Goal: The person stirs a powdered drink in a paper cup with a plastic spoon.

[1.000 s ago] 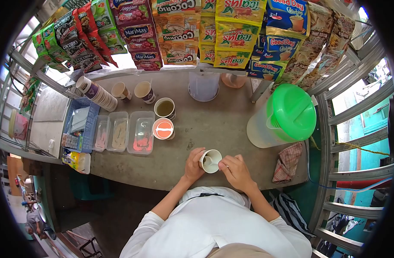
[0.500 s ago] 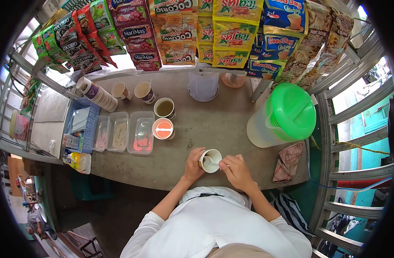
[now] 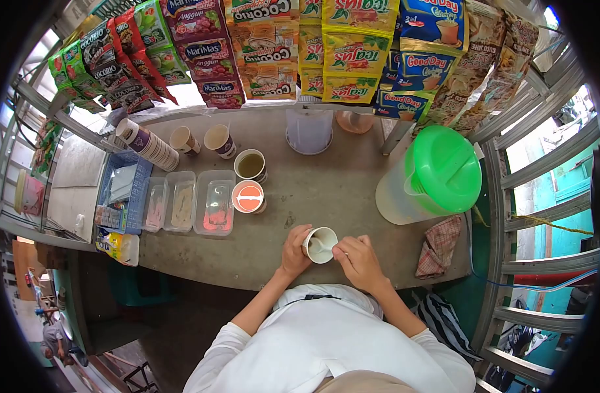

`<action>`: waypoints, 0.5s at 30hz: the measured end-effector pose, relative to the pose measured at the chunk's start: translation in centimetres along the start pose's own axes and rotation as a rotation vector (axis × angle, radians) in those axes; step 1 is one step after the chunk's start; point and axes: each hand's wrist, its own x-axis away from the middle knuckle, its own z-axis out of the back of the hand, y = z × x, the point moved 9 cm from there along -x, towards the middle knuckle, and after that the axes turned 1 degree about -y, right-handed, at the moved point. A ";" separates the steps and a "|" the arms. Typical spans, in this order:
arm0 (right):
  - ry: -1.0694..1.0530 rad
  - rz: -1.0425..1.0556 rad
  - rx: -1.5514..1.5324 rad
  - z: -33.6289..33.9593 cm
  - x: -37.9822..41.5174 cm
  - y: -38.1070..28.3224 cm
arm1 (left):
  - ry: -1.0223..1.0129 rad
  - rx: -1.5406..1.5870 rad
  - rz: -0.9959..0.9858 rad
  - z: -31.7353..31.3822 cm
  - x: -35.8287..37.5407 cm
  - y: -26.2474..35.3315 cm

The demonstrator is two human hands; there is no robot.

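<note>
Near the front edge of the counter, my left hand (image 3: 295, 253) is wrapped around the left side of a white paper cup (image 3: 315, 257). My right hand (image 3: 362, 263) is closed in a pinch at the cup's right rim, gripping the handle of a pale spoon (image 3: 324, 247) whose end rests inside the cup. The handle is mostly hidden by my fingers, and what lies at the bottom of the cup is hard to make out. Ahead and to the left stand a cup of orange-red drink (image 3: 249, 196) and a cup of greenish-brown liquid (image 3: 251, 165).
A green-lidded pitcher (image 3: 437, 177) and a checked cloth (image 3: 439, 247) are on the right. At left are plastic tubs (image 3: 214, 177) of powder, stacked cups (image 3: 149, 145) and a blue basket (image 3: 135, 171). Drink sachets (image 3: 352, 52) hang overhead along the far side.
Almost nothing differs. My hands keep their places on the cup and spoon, and the spoon has shifted very slightly in the cup.
</note>
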 end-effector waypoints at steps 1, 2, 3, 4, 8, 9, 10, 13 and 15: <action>-0.002 0.008 0.036 0.0 0.0 0.0 | -0.001 0.000 0.001 0.0 0.0 0.0; -0.005 0.016 0.071 -0.1 -0.1 -0.1 | -0.002 -0.004 -0.003 0.0 -0.1 0.1; -0.009 0.026 0.106 -0.1 -0.1 -0.1 | -0.004 -0.009 -0.007 0.0 -0.1 0.1; -0.009 0.023 0.080 -0.1 -0.1 0.0 | -0.005 -0.014 -0.010 0.0 -0.1 0.2; -0.016 0.020 0.076 -0.1 -0.1 0.2 | -0.007 -0.015 0.000 -0.2 0.1 0.0; -0.021 0.023 0.100 -0.1 -0.1 0.1 | -0.009 -0.016 0.002 -0.2 0.1 -0.1; -0.012 0.017 0.080 -0.1 -0.1 0.2 | -0.011 -0.018 0.004 -0.2 0.1 -0.1; -0.007 0.006 0.046 -0.2 0.1 0.4 | -0.009 -0.021 0.000 -0.2 0.1 -0.1; -0.032 0.012 0.064 -0.2 0.0 0.2 | -0.017 -0.022 0.006 -0.3 0.1 0.0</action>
